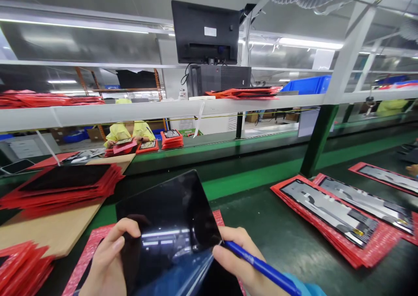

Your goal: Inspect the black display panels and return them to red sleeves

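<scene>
A glossy black tablet screen (163, 209) is held up tilted in front of me, reflecting the ceiling lights. My left hand (109, 256) grips its left edge, thumb and fingers closed on it. At the right edge, my right hand (240, 256) pinches the corner of a clear protective film (196, 272), which is creased and partly lifted toward the lower right. A blue pen (261, 267) is tucked in that same hand, pointing down to the right. Beneath the screen lies a red bubble-wrap sheet (93, 248), mostly covered.
Red-sleeved screens (329, 209) lie on the dark green bench at right. More red stacks (65, 187) sit left, on a brown board (62, 230). A green post (318, 143) and white shelf rail (146, 113) stand ahead. A person (129, 132) in yellow works beyond.
</scene>
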{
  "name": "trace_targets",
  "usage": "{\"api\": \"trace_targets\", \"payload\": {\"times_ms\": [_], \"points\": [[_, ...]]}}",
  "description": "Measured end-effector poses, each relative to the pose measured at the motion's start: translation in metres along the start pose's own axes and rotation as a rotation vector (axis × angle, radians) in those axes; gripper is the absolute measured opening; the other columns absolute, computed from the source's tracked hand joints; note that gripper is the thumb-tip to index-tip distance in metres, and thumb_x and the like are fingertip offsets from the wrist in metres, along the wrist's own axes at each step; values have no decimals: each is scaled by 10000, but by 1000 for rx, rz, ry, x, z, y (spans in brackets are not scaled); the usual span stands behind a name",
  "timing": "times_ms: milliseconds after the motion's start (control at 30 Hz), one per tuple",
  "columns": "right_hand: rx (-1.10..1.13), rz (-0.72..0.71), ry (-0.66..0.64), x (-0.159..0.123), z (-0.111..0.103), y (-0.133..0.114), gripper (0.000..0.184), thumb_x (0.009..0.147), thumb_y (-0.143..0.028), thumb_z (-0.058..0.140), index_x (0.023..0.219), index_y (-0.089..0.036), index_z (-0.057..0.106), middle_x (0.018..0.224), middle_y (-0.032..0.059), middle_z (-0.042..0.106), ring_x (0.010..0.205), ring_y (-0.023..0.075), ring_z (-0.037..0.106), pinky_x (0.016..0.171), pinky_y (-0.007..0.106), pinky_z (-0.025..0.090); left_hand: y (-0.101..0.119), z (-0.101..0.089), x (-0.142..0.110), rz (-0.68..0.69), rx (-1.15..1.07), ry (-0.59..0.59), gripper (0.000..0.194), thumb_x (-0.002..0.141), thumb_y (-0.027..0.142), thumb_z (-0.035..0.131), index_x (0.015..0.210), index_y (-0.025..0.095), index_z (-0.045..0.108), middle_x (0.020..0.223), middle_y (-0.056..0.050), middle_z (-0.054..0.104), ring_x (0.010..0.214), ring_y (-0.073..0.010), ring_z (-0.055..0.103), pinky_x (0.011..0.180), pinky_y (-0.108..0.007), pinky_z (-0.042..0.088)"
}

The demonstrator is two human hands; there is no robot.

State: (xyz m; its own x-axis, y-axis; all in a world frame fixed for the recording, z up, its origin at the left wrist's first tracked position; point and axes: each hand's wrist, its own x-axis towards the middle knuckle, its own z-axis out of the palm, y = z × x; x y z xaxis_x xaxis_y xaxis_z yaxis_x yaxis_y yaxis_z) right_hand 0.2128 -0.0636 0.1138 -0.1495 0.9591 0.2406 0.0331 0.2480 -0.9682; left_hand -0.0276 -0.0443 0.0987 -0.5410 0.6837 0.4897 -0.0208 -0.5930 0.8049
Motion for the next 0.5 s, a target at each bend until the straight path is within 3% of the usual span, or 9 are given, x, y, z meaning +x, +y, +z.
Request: {"api": "trace_targets", "payload": {"times_ms": [100, 167, 267, 333, 400, 500], "points": [[23, -137, -205, 7, 1, -6, 467, 705, -428, 735, 1126, -232, 694, 875, 21, 721, 880, 264, 653, 864, 352, 502, 3, 4, -4, -56, -18, -85, 230, 687, 390, 620, 559, 202, 651, 704, -43, 631, 772, -222, 593, 675, -290, 462], [67, -109, -289, 11, 0, -8, 593, 644, -416, 791, 1186, -217, 653, 768, -1, 714, 797, 250, 671, 774, 321, 533, 7, 7, -6, -104, -26, -60, 216, 639, 395, 646, 540, 203, 643, 666, -28, 613, 709, -196, 570, 628, -270, 446], [89, 16, -259, 14, -2, -3, 687, 626, -441, 810, 1247, -232, 604, 747, -16, 717, 731, 223, 687, 707, 286, 552, 15, 13, -6, -88, -30, -6, 223, 580, 400, 675, 487, 205, 617, 600, -22, 576, 620, -182, 527, 576, -286, 443], [91, 48, -197, 14, -3, 4, 554, 736, -476, 720, 1232, -252, 618, 799, -7, 729, 775, 217, 702, 784, 301, 554, 17, 15, -5, -7, -9, 29, 249, 561, 405, 687, 442, 213, 585, 540, -23, 536, 572, -185, 501, 548, -312, 442], [98, 14, -144, 12, 0, 10, 443, 826, -476, 629, 1219, -273, 630, 874, 10, 741, 871, 229, 712, 876, 336, 538, 15, 15, -2, 69, 21, 42, 277, 545, 412, 702, 406, 224, 554, 488, -20, 502, 519, -182, 473, 494, -325, 419], [85, -119, -100, 10, 3, 19, 508, 833, -436, 648, 1313, -310, 545, 1093, 58, 723, 1073, 267, 670, 943, 397, 515, 7, 10, 2, 161, 68, 32, 336, 524, 440, 731, 367, 239, 511, 441, -13, 494, 454, -173, 450, 434, -327, 389]]}}
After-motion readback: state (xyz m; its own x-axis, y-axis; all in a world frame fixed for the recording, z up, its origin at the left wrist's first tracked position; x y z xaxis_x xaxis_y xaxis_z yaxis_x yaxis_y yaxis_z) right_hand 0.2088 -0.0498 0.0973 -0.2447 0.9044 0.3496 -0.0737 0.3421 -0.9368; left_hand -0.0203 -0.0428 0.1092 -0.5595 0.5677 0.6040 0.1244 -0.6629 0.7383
